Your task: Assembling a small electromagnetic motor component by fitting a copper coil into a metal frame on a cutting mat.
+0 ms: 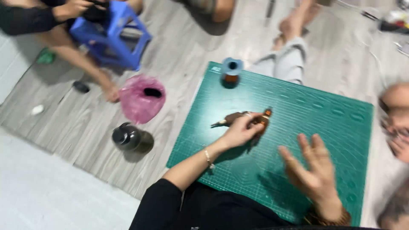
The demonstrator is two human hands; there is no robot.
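From the head camera I look down at a green cutting mat [298,127] that lies on a grey wooden floor [179,55]. My left hand [239,130] is on the mat, near its middle, and its fingers are curled down over a small brown tool [238,118] — the dark pointed end of the tool shows to the left of the fingers, and a brown part with an orange tip [267,112] shows to the right. The picture is blurred, so I cannot tell what kind of tool it is. On the wrist of this hand there is a thin bracelet [208,158]. My right hand [314,172] hovers above the near part of the mat with the fingers spread wide and holds nothing; it is apart from the tool. At the far edge of the mat stands a small brown bottle with a pale blue top [231,71]. Left of the mat, on the floor, I see a pink plastic bag [141,99] with a dark opening, and just in front of it a dark round container [127,136]. Farther away there is a blue plastic stool [111,35], and another person's arm [79,59] reaches down beside it — the hand touches the floor near the pink bag.
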